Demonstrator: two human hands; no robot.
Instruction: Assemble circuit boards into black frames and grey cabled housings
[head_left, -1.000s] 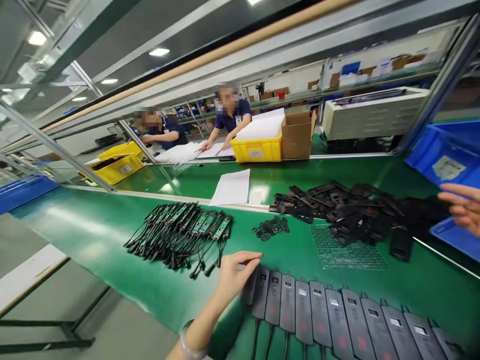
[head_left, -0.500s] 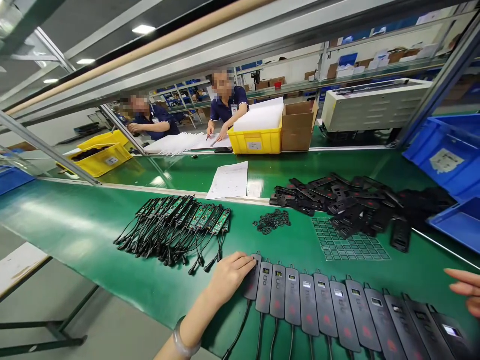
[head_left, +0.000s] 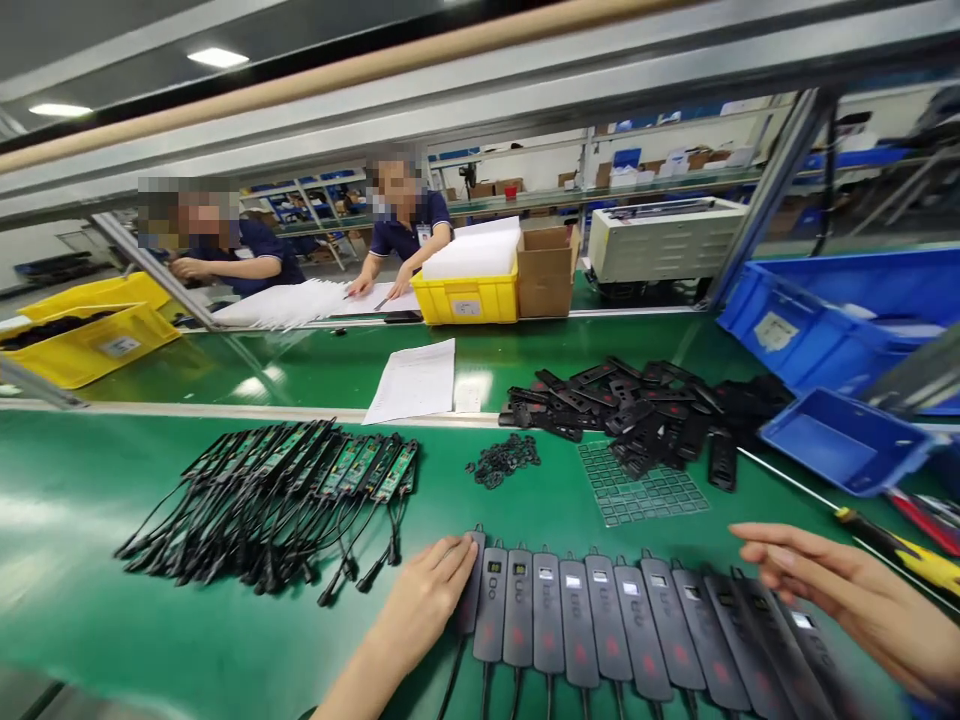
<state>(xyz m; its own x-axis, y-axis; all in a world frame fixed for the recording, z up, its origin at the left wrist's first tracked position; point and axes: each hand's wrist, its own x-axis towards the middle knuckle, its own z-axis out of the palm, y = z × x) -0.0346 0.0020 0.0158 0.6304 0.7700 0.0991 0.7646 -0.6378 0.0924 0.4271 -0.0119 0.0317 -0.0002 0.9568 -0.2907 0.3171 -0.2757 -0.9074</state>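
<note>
Black handheld controllers (head_left: pixel 581 625) with small screens, red marks and cables lie side by side in a long row along the bench's near side. My left hand (head_left: pixel 424 600) rests against the leftmost controller (head_left: pixel 470 600), its outstretched fingers lying over the upper part; the thumb is hidden. At the row's right end, my right hand (head_left: pixel 847 600) is open, fingers extended above the last controllers, where the picture is blurred. Beyond my left hand lies a cluster of green circuit boards (head_left: pixel 345 465) in black half-shells, their cables trailing toward me.
Small black rings or gaskets (head_left: pixel 504 458) form a pile mid-bench. Behind them are black cover shells (head_left: pixel 637 400), a clear grid sheet (head_left: pixel 637 490) and a paper (head_left: pixel 414 380). A blue tray (head_left: pixel 840 440) and yellow-black screwdriver (head_left: pixel 900 555) lie right. Two co-workers sit opposite.
The view has turned to the right, bringing the screwdriver and more of my right hand into sight. My right hand has come in over the row's right end. My left hand stays at the leftmost controller.
</note>
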